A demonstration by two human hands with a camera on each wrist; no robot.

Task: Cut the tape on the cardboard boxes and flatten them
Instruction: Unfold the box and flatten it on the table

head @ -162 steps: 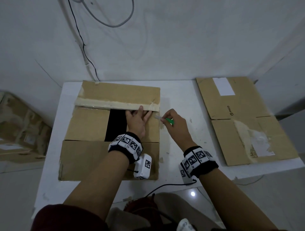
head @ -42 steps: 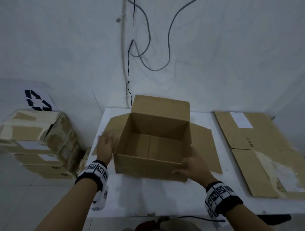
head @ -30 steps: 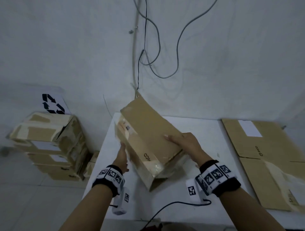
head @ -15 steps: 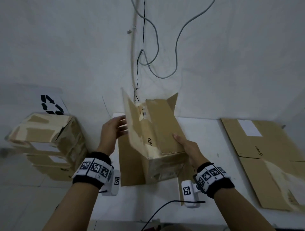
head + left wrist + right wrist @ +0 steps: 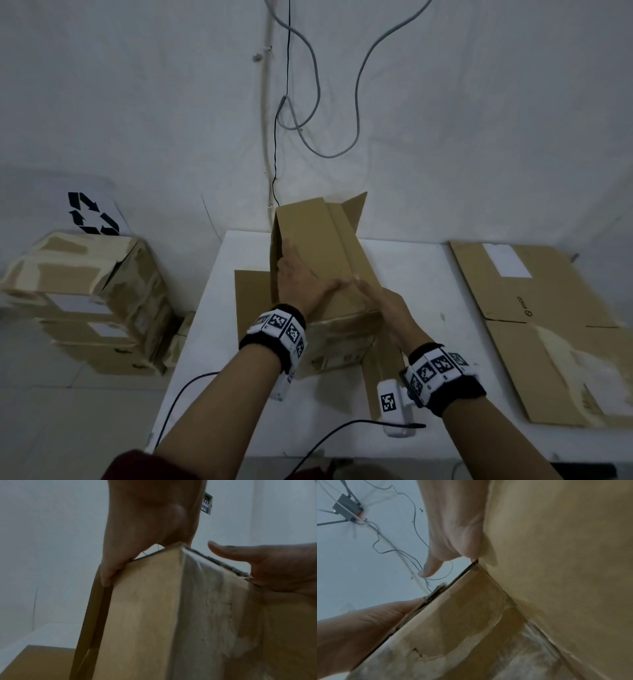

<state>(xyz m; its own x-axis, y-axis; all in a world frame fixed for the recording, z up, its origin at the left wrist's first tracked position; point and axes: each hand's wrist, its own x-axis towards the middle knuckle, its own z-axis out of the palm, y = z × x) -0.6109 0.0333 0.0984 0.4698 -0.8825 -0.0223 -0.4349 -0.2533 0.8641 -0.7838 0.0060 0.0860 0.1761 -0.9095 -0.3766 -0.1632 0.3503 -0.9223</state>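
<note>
Pressing flat-fingered, left hand [image 5: 297,278] and right hand [image 5: 386,306] hold the cardboard box [image 5: 322,246] pointing lengthwise toward the wall.

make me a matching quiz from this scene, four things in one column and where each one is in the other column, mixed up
Things:
1. cardboard box
2. flattened cardboard
3. stacked taped boxes
4. recycling sign

Places:
A. on the wall, above the stack
B. on the floor, left of the table
C. under both hands, mid-table
D. lying flat at the table's right end

Pairs: 1-C, 2-D, 3-B, 4-A
</note>
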